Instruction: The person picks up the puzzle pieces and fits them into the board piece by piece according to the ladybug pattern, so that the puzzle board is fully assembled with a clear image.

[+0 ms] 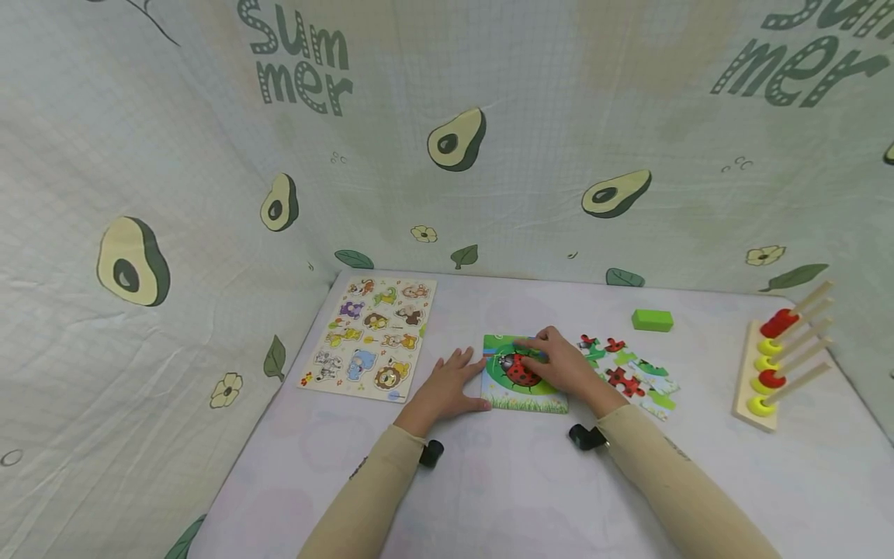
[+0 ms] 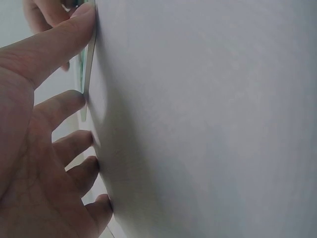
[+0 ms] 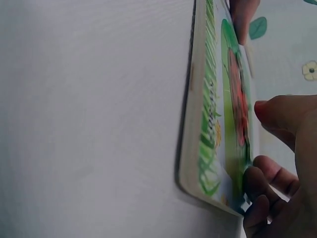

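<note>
A flat ladybug jigsaw board (image 1: pixel 527 404) lies on the table between the two hands. At its left edge, my left hand (image 1: pixel 447 388) spreads its fingers; the thumb tip (image 2: pixel 85 11) and the index fingertip touch the board's side. My right hand (image 1: pixel 569 369) reaches over the board from the right, its thumb and index finger above the ladybug picture. The right wrist view shows the thumb (image 3: pixel 270 111) apart from the other fingers, which lie at the board's surface near one side. No piece is plainly visible between them.
Loose jigsaw pieces (image 1: pixel 625 382) lie just right of the board, partly behind the right hand. A wooden animal puzzle (image 1: pixel 370 339) sits at the left. Farther right are a green block (image 1: pixel 653 320) and a wooden peg stand (image 1: pixel 754 419) with red and yellow rings.
</note>
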`<state>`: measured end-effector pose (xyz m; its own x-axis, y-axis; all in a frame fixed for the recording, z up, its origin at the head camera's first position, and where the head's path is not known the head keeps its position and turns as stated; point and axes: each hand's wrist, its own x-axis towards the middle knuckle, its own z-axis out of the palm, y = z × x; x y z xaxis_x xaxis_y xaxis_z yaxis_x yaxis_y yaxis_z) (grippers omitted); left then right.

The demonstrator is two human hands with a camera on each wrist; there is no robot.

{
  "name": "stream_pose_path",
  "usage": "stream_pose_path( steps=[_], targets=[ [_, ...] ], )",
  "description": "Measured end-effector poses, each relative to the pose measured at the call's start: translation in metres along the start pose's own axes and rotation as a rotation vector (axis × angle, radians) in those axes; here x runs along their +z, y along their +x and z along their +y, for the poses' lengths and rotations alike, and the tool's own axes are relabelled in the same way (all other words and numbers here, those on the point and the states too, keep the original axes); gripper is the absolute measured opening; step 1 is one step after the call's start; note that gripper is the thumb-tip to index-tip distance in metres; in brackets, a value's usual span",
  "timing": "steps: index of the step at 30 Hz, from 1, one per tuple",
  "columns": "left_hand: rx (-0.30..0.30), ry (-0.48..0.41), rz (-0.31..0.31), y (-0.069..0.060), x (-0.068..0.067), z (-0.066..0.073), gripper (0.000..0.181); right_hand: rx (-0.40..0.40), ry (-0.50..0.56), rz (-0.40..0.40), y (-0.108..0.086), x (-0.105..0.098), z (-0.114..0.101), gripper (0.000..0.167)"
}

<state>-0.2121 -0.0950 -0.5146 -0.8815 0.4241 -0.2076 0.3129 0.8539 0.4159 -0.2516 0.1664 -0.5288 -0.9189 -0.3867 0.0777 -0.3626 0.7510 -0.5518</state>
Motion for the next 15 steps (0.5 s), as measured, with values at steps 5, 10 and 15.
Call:
stream_pose_path(
  steps=[5,10,15],
  targets=[
    [0.002,-0.001,0.000,0.000,0.000,-0.001,0.085,0.014,0.051,0.006,-0.005,-0.002,0.001,0.044],
    [0.000,-0.007,0.002,0.001,0.001,-0.002,0.086,0.037,0.109,0.007,-0.011,-0.006,0.003,0.043],
    [0.004,-0.017,0.009,0.000,0.001,-0.001,0.086,0.046,0.122,0.018,-0.016,-0.012,0.004,0.041]
  ],
)
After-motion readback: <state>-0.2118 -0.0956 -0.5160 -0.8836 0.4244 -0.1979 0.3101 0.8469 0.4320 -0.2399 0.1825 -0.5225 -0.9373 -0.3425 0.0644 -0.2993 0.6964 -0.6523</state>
